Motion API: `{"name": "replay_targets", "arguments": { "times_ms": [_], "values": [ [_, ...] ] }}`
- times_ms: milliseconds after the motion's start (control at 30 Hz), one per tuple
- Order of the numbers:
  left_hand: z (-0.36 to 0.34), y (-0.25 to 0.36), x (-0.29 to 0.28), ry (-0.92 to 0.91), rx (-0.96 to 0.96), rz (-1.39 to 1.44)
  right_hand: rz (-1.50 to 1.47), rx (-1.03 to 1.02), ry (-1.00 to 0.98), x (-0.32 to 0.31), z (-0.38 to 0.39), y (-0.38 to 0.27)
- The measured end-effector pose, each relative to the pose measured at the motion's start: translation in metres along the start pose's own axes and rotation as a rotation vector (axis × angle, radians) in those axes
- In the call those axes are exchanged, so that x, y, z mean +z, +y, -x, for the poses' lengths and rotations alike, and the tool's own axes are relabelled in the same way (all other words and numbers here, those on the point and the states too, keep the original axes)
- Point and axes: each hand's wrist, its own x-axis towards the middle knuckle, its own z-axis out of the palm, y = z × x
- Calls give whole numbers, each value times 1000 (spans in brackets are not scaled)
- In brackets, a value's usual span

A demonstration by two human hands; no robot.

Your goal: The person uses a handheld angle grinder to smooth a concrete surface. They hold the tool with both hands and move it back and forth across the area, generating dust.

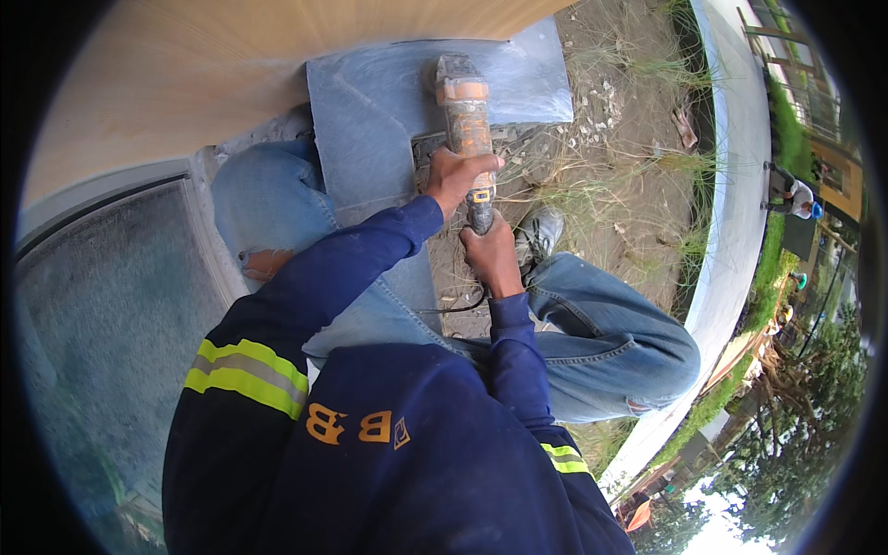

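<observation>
In the head view, grinding on the grey L-shaped slab [356, 120] seemed to be under way: pale streaks and dust marked its face, though how much was done or left could not be told. The left hand [453, 178] gripped the angle grinder [468, 125] around its body, the right hand [493, 254] its rear end. The grinder's head lay over the slab near the edge along the tan wall [213, 83], its disc hidden. Its orange-and-dark casing looked worn and dust-caked.
</observation>
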Motion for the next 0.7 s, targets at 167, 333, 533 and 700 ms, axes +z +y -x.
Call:
{"name": "replay_targets", "arguments": {
  "times_ms": [167,333,533,700],
  "values": [
    [-11,8,4,-17,11,-34,-32,4,28,-1,-5,-9],
    [5,5,-4,47,-5,35,-13,-7,-66,-10,7,-20],
    [29,-14,9,45,-14,91,9,42,-3,-18,44,-12],
    [15,-3,10,-40,-51,66,64,41,24,-18,32,-22]
  ]
}}
